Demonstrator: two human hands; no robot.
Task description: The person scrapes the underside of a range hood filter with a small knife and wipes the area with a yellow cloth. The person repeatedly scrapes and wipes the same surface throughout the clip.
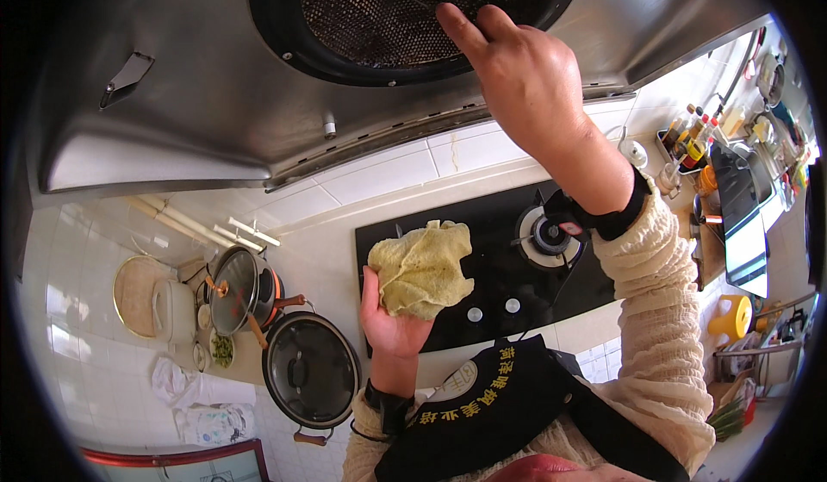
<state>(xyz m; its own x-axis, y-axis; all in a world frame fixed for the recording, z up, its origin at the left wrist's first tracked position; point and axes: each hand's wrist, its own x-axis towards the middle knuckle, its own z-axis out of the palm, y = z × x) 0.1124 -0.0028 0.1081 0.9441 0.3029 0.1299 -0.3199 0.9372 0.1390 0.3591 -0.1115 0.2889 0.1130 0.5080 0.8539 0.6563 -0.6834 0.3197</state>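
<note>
A crumpled yellow-green cloth (423,272) lies across the upturned palm and fingers of my left hand (395,335), held above the black glass gas hob (494,275). My right hand (530,68) is raised to the range hood (194,126), at the lower right rim of its round black-framed mesh filter (368,17). Two of its fingers show bent in front of the mesh; the thumb and the rest are hidden. Whether those fingers grip the rim or only touch the mesh cannot be seen. Brown grime marks the mesh near its lower edge.
Below the right forearm sits a gas burner (549,236). Left of the hob stand a lidded black pan (312,369), a glass-lidded pot (236,291) and a bowl of chopped greens (223,347). Sauce bottles (694,149) fill a tray at right. A metal catch (128,80) juts from the hood.
</note>
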